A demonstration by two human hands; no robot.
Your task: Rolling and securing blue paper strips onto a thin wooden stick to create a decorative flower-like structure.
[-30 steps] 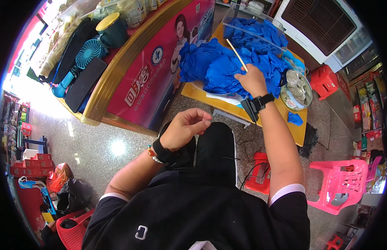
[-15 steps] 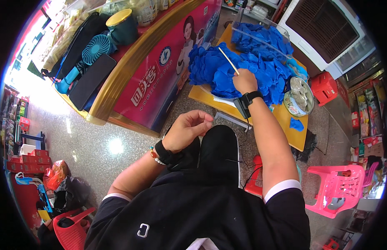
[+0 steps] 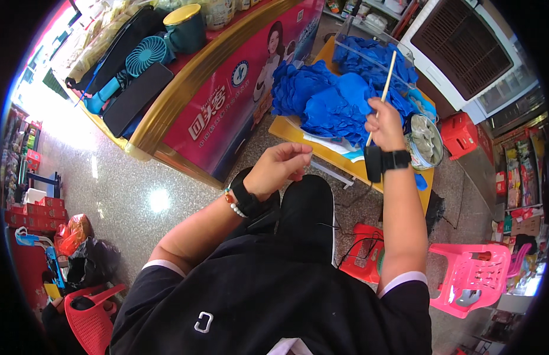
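My right hand (image 3: pixel 385 127) grips a thin pale wooden stick (image 3: pixel 389 77) in a closed fist, its long end pointing up and away. Just left of that hand, a smooth blue sheet (image 3: pixel 352 97) stands out from a heap of thin blue petal-like pieces (image 3: pixel 304 94); whether my fingers touch it I cannot tell. Over my knee my left hand (image 3: pixel 277 170) has thumb and forefinger pinched together; anything between them is too small to see. The heap lies on a yellow-topped low table (image 3: pixel 281 129), and a dark device is strapped on each wrist.
Behind the heap stands a clear plastic bin (image 3: pixel 369 29) of more blue pieces. A round tin (image 3: pixel 415 151) with greyish contents sits right of my right hand. Around are red stools (image 3: pixel 362 236), a pink chair (image 3: pixel 472 275) and a gold-edged counter (image 3: pixel 197 118). Black cords hang near my knee.
My right hand has lifted off the heap and moved right and toward me; the stick now stands steeper. My left hand has risen slightly, its thumb and forefinger closer together.
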